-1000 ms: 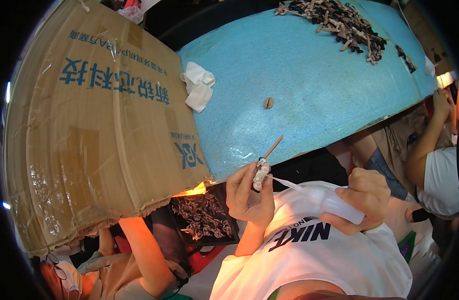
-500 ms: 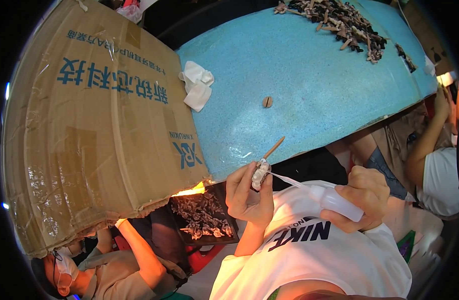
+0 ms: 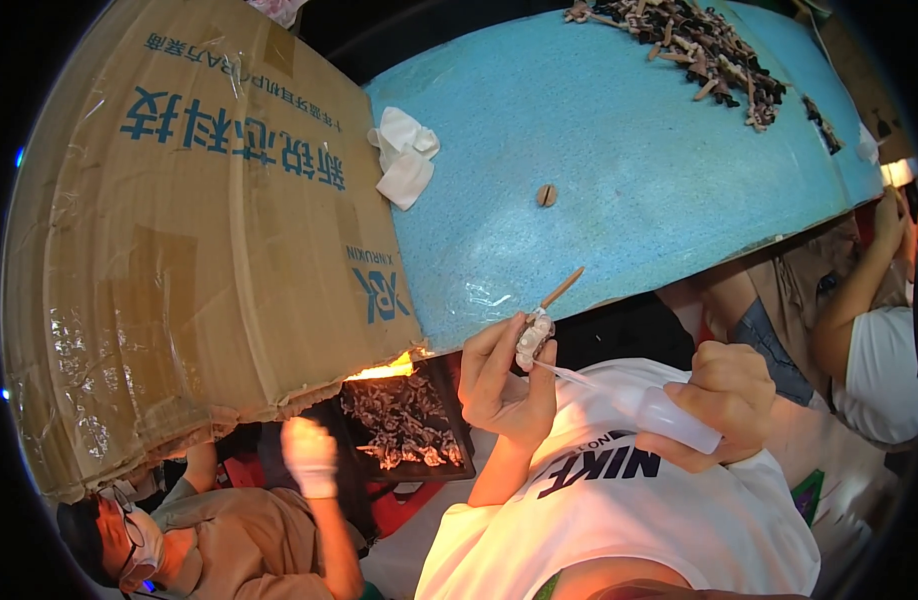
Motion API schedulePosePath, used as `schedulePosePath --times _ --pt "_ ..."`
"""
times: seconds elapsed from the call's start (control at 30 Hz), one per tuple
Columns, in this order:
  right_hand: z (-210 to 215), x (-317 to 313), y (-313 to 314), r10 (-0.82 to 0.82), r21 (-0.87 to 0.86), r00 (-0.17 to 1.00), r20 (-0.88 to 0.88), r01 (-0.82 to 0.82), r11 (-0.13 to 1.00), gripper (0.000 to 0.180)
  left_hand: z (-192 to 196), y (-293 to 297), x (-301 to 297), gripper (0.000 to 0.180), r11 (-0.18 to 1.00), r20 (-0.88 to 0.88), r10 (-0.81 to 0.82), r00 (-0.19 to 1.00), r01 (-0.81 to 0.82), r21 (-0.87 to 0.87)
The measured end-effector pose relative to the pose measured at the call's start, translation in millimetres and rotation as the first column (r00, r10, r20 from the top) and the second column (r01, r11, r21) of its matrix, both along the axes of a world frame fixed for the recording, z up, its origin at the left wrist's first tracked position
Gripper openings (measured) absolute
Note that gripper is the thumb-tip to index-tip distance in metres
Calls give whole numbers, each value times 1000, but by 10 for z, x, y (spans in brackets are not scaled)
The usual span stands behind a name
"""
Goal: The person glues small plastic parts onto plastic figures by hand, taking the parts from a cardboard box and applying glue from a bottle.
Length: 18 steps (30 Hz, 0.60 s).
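Note:
Between the thumb and fingers of my left hand is a small whitish, bumpy piece. A thin brown stick juts from its upper end toward the table. My right hand is wrapped round a translucent white squeeze bottle, which lies tilted with its long thin nozzle pointing left. The nozzle's tip is at the lower end of the piece, close to my left thumb; whether it touches, I cannot tell. Both hands are in front of my white shirt, near the edge of the blue table.
A large cardboard box fills the left side. On the table are a crumpled white tissue, a slotted round brown piece and a heap of small parts. A dark tray holds similar parts. Co-workers sit left and right.
The nozzle tip has shifted from the side of the whitish piece to its lower end. At the left, a co-worker's hand has moved away from the box's edge and is blurred.

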State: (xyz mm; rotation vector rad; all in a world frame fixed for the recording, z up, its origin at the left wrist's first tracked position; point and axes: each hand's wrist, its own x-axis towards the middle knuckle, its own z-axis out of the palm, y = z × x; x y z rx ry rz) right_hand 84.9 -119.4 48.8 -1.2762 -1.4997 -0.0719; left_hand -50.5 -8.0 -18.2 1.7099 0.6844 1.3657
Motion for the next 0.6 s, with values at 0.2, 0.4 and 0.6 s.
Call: schedulePosePath --times 0.2,0.4,0.6 --pt "16 -14 0 -18 -33 1000 -4 18 999 37 -30 4 -4 38 1000 20 0 1000 -1 7" --pt "10 20 -26 -42 -14 999 -21 41 999 36 0 7 -28 26 1000 -56 -14 998 13 -12" --pt "-10 9 -5 -48 -39 999 0 48 998 36 -51 9 -22 37 998 9 -31 999 32 -52"
